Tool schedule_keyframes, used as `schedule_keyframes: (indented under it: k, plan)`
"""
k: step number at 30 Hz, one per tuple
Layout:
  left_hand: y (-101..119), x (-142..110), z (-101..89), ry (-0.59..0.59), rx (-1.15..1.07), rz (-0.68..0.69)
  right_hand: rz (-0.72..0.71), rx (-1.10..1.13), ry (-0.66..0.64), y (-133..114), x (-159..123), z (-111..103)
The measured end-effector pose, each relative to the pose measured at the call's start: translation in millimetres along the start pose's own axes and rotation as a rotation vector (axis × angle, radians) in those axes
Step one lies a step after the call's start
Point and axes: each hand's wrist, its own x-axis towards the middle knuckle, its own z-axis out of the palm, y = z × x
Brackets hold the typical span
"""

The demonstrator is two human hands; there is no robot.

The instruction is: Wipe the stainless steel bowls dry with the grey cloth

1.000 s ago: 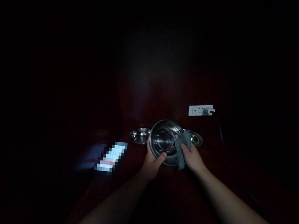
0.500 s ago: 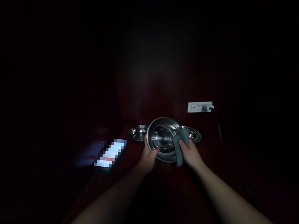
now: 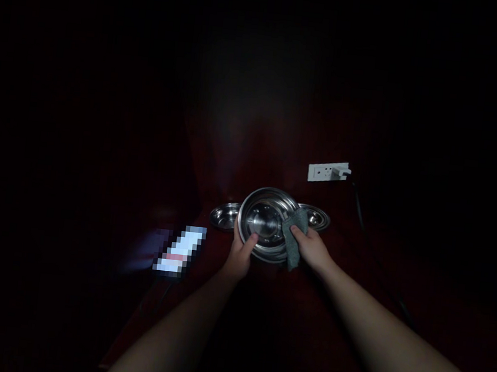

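A shiny steel bowl [image 3: 264, 223] is held tilted in front of me, its inside facing my camera. My left hand [image 3: 240, 255] grips its lower left side, the thumb lying over the rim. At the right rim my right hand [image 3: 313, 249] is closed on a grey-green cloth [image 3: 294, 238], which is folded over the bowl's edge and hangs below it. The fingers of both hands behind the bowl are hidden. Behind it on the left lies a shallow steel dish [image 3: 224, 215]. To the right, a steel plate or lid [image 3: 321, 218] shows partly past the cloth.
A lit, pixelated phone-like screen [image 3: 179, 251] lies left of my hands on the dark red table [image 3: 301, 357]. On the back panel sits a white power socket [image 3: 321, 172] with a plug, and a dark cable [image 3: 359, 209] runs down to the right. Surroundings are very dark.
The whole scene has shifted slightly up and left in view. Both hands keep their hold on the bowl and cloth, with only a slight change of the bowl's position.
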Motion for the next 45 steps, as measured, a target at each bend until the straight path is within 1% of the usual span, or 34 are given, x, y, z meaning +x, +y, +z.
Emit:
schedule_keyframes:
  k: [2,4,11,15,17,19,21,25,28,35,41,45]
  plan:
    - [1,-1,2.9,-0.029,-0.011,-0.007,-0.002,-0.017,-0.005,1,0,0]
    - [1,-2,4.8,-0.028,-0.037,-0.015,-0.008,-0.035,-0.005,2,1,0]
    - [-8,3,1.5,0.063,-0.132,-0.144,-0.027,-0.063,0.036,6,3,-1]
    - [-4,3,1.6,0.069,-0.126,-0.178,-0.019,-0.043,0.044,9,6,-2]
    - [-1,2,2.4,0.061,-0.105,-0.176,-0.01,-0.037,0.056,12,8,-3]
    - [-1,0,2.7,0.047,-0.08,-0.145,-0.001,-0.038,0.069,14,9,-3]
    - [-3,-2,2.3,0.021,-0.075,-0.121,0.002,-0.044,0.077,15,9,-4]
    - [-10,-1,1.3,-0.022,-0.077,-0.122,-0.001,-0.075,0.081,14,8,-4]
    - [-11,0,2.1,-0.011,-0.072,-0.101,-0.001,-0.098,0.079,11,6,-4]
    - [-5,-1,3.9,0.016,-0.079,-0.129,0.004,-0.103,0.066,7,4,-1]
    - [-12,1,-0.6,0.009,-0.107,-0.171,0.019,-0.115,0.073,7,4,-1]
    - [-13,0,-0.8,0.017,-0.138,-0.187,0.012,-0.129,0.087,8,5,-2]
